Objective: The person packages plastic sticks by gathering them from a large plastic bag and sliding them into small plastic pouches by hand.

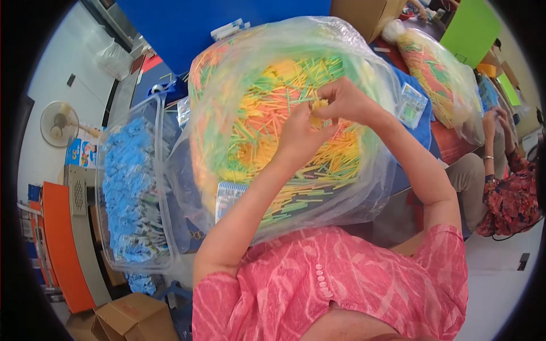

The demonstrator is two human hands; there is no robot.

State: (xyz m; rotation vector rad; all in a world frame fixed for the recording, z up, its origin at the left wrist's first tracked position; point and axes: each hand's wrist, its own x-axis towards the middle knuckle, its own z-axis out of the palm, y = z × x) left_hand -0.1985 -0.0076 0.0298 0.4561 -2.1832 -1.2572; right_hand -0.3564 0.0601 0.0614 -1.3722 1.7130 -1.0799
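Note:
Between my hands is a small bundle of thin yellow sticks (319, 109), seen nearly end-on. My left hand (300, 136) is closed around its near left side, with the thumb sticking out to the right. From the right, my right hand (345, 102) grips the same bundle with bent fingers; some fingertips are hidden. Both hands are above a large open clear plastic bag (224, 74) full of loose thin sticks (267, 116) in yellow, green, orange and pink, which look like plastic straws.
At left stands a clear plastic bin (162, 227) of blue packets (133, 187). A printed packet (227, 199) lies by the bag's front edge, another (412, 105) at its right. A second filled bag (426, 74) and a seated person (512, 193) are at right. A cardboard box (133, 315) sits lower left.

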